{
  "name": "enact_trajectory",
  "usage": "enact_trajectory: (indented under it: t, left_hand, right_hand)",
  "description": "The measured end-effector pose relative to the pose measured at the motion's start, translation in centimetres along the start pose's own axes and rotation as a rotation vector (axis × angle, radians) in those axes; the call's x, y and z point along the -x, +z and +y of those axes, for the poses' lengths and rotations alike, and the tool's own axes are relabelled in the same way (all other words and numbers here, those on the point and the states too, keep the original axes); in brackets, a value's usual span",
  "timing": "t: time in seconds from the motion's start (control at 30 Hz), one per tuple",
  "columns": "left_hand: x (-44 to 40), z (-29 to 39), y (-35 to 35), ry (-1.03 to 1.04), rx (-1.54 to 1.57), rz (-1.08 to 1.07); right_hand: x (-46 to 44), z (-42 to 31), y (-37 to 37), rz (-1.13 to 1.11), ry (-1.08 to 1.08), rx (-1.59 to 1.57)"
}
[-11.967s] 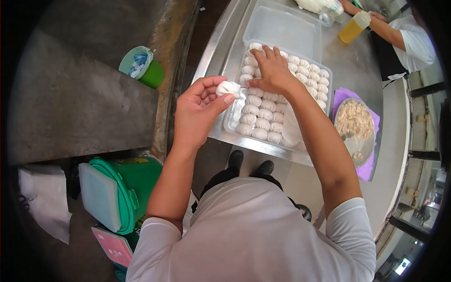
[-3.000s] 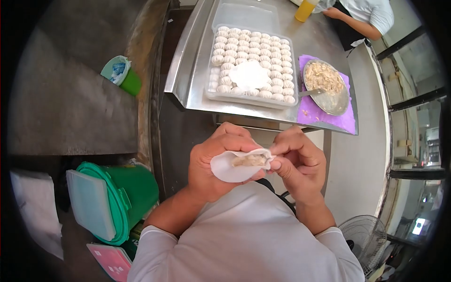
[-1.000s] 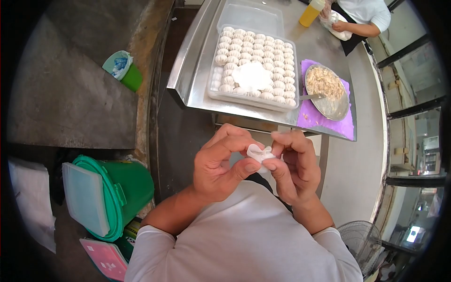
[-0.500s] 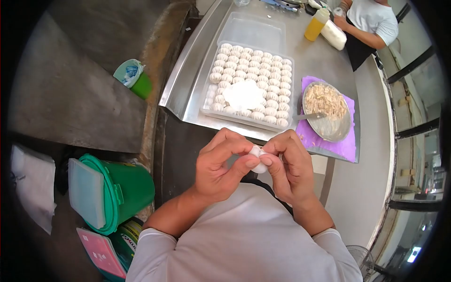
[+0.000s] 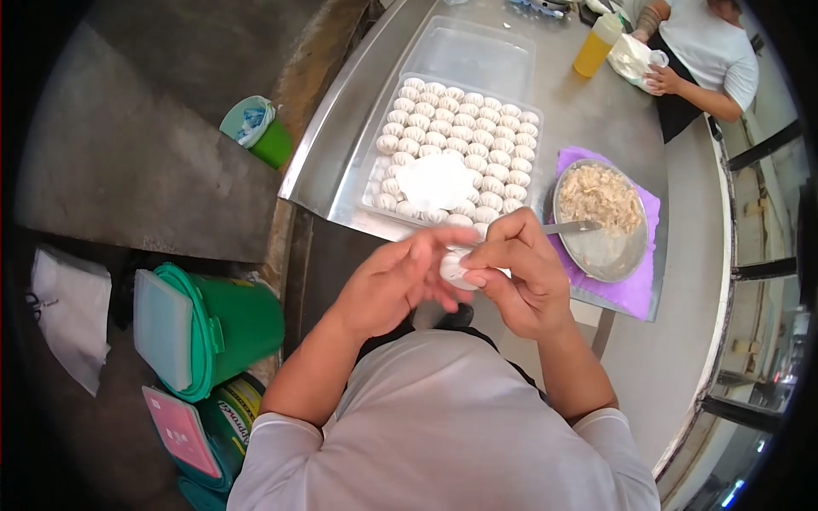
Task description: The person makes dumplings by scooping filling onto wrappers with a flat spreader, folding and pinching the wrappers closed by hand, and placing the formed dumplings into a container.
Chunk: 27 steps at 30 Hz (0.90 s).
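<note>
A small white dumpling (image 5: 455,271) is pinched at its top between the thumb and fingers of my right hand (image 5: 527,277). My left hand (image 5: 388,277) is beside and partly behind it, fingers spread and blurred by motion. Beyond my hands, a clear plastic tray (image 5: 538,153) holds rows of pleated dumplings (image 5: 460,132). A white stack of what look like dough wrappers (image 5: 433,180) lies on top of the dumplings near the tray's front. To the right sits a metal bowl of pale filling (image 5: 601,198) with a flat metal spatula (image 5: 573,227) resting in it.
Under the bowl lies a purple cloth (image 5: 635,298) on the steel table (image 5: 545,94). A squeeze bottle of yellow liquid (image 5: 596,47) stands at the back, near another person (image 5: 707,51) holding a white bag. Green bins (image 5: 243,332) stand at lower left.
My left hand has let go of its pinch on the dumpling and its fingers have spread. The right hand keeps its pinch. The view has shifted slightly; the other person has lifted the white bag.
</note>
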<state>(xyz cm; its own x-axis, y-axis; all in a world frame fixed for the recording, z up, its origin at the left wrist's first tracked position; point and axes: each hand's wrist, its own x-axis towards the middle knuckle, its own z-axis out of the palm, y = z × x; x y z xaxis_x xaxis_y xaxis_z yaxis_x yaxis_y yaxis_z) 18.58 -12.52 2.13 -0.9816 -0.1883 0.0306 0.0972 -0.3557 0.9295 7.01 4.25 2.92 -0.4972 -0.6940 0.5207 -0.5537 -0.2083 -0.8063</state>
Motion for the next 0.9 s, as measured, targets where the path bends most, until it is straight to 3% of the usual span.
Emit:
enact_trajectory:
  t: [0.07,0.13,0.2,0.23,0.3,0.5,0.9]
  left_hand:
    - [-0.8,-1.5,-2.2,-0.395,0.548,-0.242]
    - [-1.6,-2.1,-3.6,-0.339,0.673,-0.299]
    - [-2.1,-1.6,-4.4,-0.236,0.437,-0.092]
    - [-2.4,-1.2,-4.9,-0.225,0.429,-0.097]
    - [-2.6,-1.0,-5.8,-0.227,0.320,-0.079]
    - [-3.3,-0.7,-6.9,-0.204,0.127,-0.102]
    - [-3.1,-1.3,-8.8,-0.107,0.065,-0.104]
  right_hand:
    - [-0.3,0.7,0.6,-0.003,0.004,0.040]
    - [-0.2,1.8,1.4,-0.010,-0.013,0.079]
    - [0.0,1.8,2.4,0.059,0.244,-0.113]
    - [0.1,1.9,2.7,0.059,0.245,-0.099]
    - [0.4,2.0,3.4,0.164,0.515,-0.272]
    - [-1.3,3.4,6.7,0.151,0.287,0.280]
    - [-1.4,4.7,10.2,0.294,0.544,-0.036]
